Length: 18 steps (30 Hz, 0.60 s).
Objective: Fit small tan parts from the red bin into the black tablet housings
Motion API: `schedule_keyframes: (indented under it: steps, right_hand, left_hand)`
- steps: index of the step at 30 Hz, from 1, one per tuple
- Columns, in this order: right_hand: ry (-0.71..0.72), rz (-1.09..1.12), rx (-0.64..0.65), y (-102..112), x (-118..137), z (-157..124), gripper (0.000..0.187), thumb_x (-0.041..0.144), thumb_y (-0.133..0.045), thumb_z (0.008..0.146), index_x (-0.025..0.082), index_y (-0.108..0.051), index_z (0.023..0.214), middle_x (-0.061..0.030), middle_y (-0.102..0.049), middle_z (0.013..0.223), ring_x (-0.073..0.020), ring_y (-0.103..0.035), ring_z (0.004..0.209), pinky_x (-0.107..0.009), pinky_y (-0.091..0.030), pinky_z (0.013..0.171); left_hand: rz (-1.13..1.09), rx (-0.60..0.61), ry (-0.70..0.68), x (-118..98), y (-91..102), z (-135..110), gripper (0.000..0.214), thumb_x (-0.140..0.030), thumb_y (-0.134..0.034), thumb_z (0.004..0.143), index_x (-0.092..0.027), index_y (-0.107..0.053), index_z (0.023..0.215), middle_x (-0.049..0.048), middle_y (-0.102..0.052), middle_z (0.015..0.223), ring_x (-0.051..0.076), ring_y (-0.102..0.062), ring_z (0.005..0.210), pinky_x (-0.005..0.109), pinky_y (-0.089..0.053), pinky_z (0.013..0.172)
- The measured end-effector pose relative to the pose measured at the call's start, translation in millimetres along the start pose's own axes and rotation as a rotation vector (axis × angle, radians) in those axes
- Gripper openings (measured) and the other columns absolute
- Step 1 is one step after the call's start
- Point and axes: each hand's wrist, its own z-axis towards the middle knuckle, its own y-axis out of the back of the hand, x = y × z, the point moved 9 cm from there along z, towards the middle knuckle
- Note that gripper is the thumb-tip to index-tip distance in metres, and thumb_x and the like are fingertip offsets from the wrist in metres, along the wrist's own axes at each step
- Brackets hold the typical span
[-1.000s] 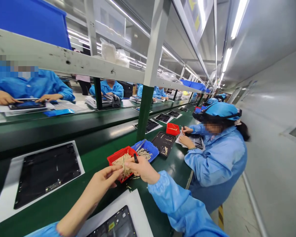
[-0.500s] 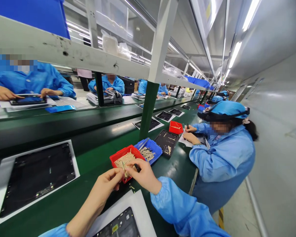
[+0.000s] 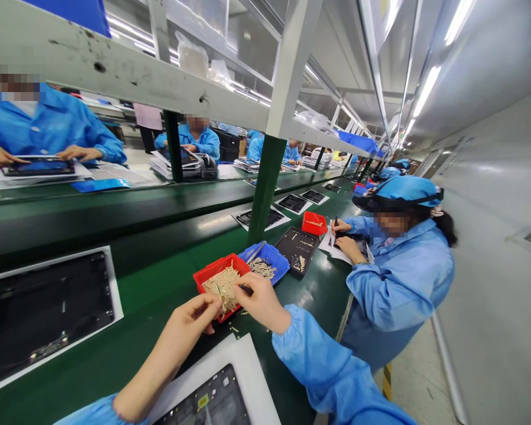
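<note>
My left hand (image 3: 191, 323) is closed in a pinch at the near side of a red bin (image 3: 200, 275); what its fingertips hold is too small to make out. Short pale strips (image 3: 228, 276) fill that bin. Over the bin's right side, my right hand (image 3: 265, 300) grips a slim black tool (image 3: 246, 289), mostly hidden by the fingers. A few loose strips lie on the green bench just below the bin. Nearer to me, a black tablet housing (image 3: 212, 398) with a yellow patch rests on white sheets (image 3: 254, 366), partly below my left forearm.
Beside the red bin are a blue bin (image 3: 282, 260) of small parts and a black tray (image 3: 287, 241). Another housing (image 3: 48, 307) lies at left. A green post (image 3: 264, 189) rises behind the bins. A co-worker (image 3: 398, 283) sits close on the right; others work across the bench.
My two hands have moved apart: the fingertips were together over the red bin, and now a gap shows between them. The whole view has shifted slightly.
</note>
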Motion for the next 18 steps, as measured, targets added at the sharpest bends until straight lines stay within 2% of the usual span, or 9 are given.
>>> schedule_keyframes:
  steps: [2,4,7,10,12,15,18]
  right_hand:
    - [-0.052,-0.096,0.01,6.0,-10.4,5.7,0.009,0.022,-0.077,0.097,0.019,-0.08,0.089,-0.0058,-0.077,0.087,-0.0211,-0.073,0.085,-0.032,-0.057,0.082]
    - [-0.047,-0.143,0.02,9.1,-12.5,6.9,0.005,0.018,-0.076,0.096,0.019,-0.081,0.094,-0.0071,-0.078,0.093,-0.0221,-0.074,0.091,-0.033,-0.058,0.086]
    - [0.092,-0.116,0.017,5.8,4.7,-1.3,0.022,0.011,-0.07,0.095,0.02,-0.08,0.112,-0.0079,-0.081,0.105,-0.0216,-0.076,0.099,-0.031,-0.059,0.09]
    - [0.278,-0.135,0.042,-5.7,31.0,-16.7,0.019,0.019,-0.064,0.103,0.02,-0.08,0.112,-0.0083,-0.083,0.103,-0.0219,-0.078,0.094,-0.031,-0.061,0.085]
    - [0.348,-0.188,0.055,-12.1,42.4,-24.3,0.023,0.023,-0.058,0.108,0.019,-0.08,0.114,-0.0095,-0.084,0.105,-0.0225,-0.079,0.094,-0.032,-0.061,0.082]
    - [0.357,-0.234,0.061,-16.5,46.9,-27.4,0.023,0.022,-0.058,0.107,0.019,-0.079,0.116,-0.0097,-0.085,0.106,-0.0228,-0.08,0.094,-0.031,-0.06,0.077]
    - [0.29,-0.179,0.062,-17.8,39.3,-23.4,0.012,0.022,-0.067,0.101,0.02,-0.079,0.102,-0.007,-0.083,0.097,-0.0213,-0.079,0.089,-0.029,-0.059,0.077]
  left_hand:
    - [-0.029,0.006,0.022,4.1,-1.2,0.7,0.063,-0.082,-0.081,0.058,-0.021,-0.074,0.071,0.0026,-0.069,0.07,0.015,-0.057,0.056,0.03,-0.05,0.056]
    - [-0.049,-0.003,0.033,6.9,-0.9,1.2,0.064,-0.081,-0.084,0.056,-0.02,-0.074,0.071,0.0041,-0.071,0.072,0.015,-0.058,0.058,0.03,-0.052,0.057]
    - [-0.077,-0.041,0.032,8.8,2.3,1.9,0.063,-0.078,-0.087,0.053,-0.02,-0.075,0.075,0.005,-0.074,0.075,0.017,-0.062,0.064,0.03,-0.054,0.061]
    - [-0.101,-0.085,0.015,10.3,6.5,2.4,0.065,-0.077,-0.087,0.055,-0.021,-0.074,0.084,0.0057,-0.077,0.082,0.02,-0.068,0.072,0.032,-0.057,0.066]
    - [-0.106,-0.108,-0.004,11.4,8.7,2.6,0.064,-0.076,-0.086,0.057,-0.022,-0.073,0.089,0.0052,-0.078,0.084,0.021,-0.07,0.076,0.033,-0.058,0.07]
    - [-0.094,-0.128,-0.039,12.6,10.4,2.4,0.061,-0.073,-0.086,0.059,-0.023,-0.071,0.092,0.0031,-0.078,0.082,0.021,-0.071,0.079,0.034,-0.058,0.078]
    - [-0.079,-0.127,-0.06,13.6,10.3,2.6,0.058,-0.069,-0.087,0.061,-0.024,-0.072,0.094,0.0025,-0.079,0.084,0.021,-0.072,0.081,0.035,-0.058,0.083]
